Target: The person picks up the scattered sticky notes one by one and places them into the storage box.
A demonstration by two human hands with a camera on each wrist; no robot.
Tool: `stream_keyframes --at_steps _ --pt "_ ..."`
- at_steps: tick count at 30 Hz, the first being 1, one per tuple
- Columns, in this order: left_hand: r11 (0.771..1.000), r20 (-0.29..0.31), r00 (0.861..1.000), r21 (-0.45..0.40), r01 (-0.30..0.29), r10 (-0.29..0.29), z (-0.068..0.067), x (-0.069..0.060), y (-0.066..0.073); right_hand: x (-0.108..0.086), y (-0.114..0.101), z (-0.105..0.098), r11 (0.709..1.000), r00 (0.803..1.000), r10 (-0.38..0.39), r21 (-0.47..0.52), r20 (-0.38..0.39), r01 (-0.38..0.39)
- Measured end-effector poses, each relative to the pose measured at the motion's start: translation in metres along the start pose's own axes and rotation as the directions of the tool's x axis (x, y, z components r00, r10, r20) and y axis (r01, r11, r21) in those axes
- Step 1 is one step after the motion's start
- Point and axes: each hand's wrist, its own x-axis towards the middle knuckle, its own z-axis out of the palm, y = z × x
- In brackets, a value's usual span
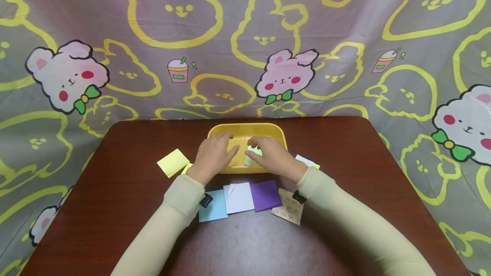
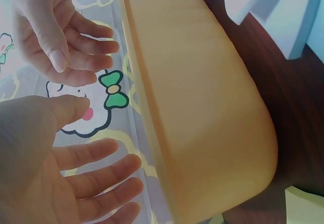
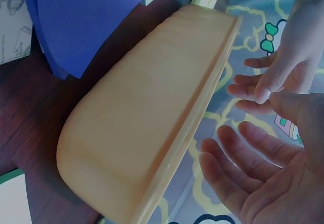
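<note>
A yellow plastic bin (image 1: 247, 127) stands near the back edge of the table, and a light green note pad (image 1: 252, 158) lies inside it. Over the bin's left part hovers my left hand (image 1: 215, 153), its fingers relaxed and holding nothing. My right hand (image 1: 273, 156) is above the right part, near the green pad in the head view. In the right wrist view that hand (image 3: 263, 171) shows loosely bent fingers with nothing in them, apart from the bin's rim. The left wrist view likewise shows the left hand (image 2: 86, 178) free beside the bin wall (image 2: 197, 107).
In front of the bin lie a light blue pad (image 1: 213, 208), a white pad (image 1: 239, 199), a purple pad (image 1: 266, 196) and a patterned tan pad (image 1: 288, 208). Yellow notes (image 1: 173, 163) sit at left. Partly hidden white paper (image 1: 304, 161) lies at right. A printed curtain (image 1: 226, 58) hangs behind.
</note>
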Motion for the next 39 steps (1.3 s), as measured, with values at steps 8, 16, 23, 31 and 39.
stream_keyframes --at_steps 8,16,23,31,39 --pt "1.0 0.002 1.0 -0.007 0.006 -0.006 -0.001 -0.004 -0.005 0.0 -0.004 0.003 1.0 1.0 -0.011 -0.002 0.012 0.011" --pt "1.0 -0.002 1.0 -0.009 0.014 -0.014 -0.003 -0.007 -0.007 0.0 -0.009 0.007 1.0 0.999 -0.011 0.001 0.03 0.011" --pt "1.0 -0.012 1.0 -0.009 0.0 0.0 -0.002 -0.008 -0.008 0.001 -0.013 0.011 1.0 0.999 -0.003 0.031 0.044 0.002" --pt "1.0 -0.02 1.0 -0.003 0.007 -0.007 -0.005 -0.01 -0.011 0.002 -0.016 0.013 0.999 0.998 0.0 0.038 0.06 -0.002" --pt "1.0 -0.02 0.999 -0.003 0.025 -0.025 -0.008 -0.013 -0.017 0.001 -0.024 0.013 0.999 0.998 -0.019 0.035 0.064 0.017"
